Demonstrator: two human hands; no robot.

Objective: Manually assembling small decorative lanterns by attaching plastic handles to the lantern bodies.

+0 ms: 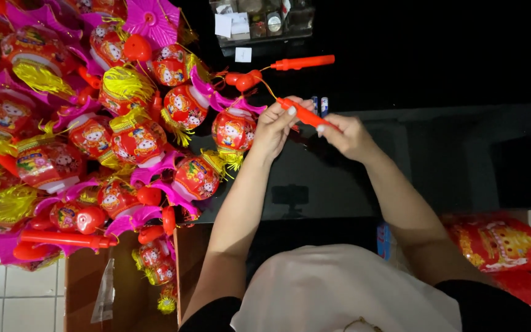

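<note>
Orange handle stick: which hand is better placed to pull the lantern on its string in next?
Left, probably. The left hand pinches the orange stick at its string end, right beside the lantern. The right hand grips the stick's far end, farther from the lantern.

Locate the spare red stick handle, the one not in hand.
In the head view, the spare red handle lies top centre on the dark surface, just above both hands, right of the lantern pile and below the small clear box.

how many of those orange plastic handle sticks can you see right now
3: one orange stick held between left hand and right hand, one lying just above them, one at the pile's lower left. Others may be buried.
</note>
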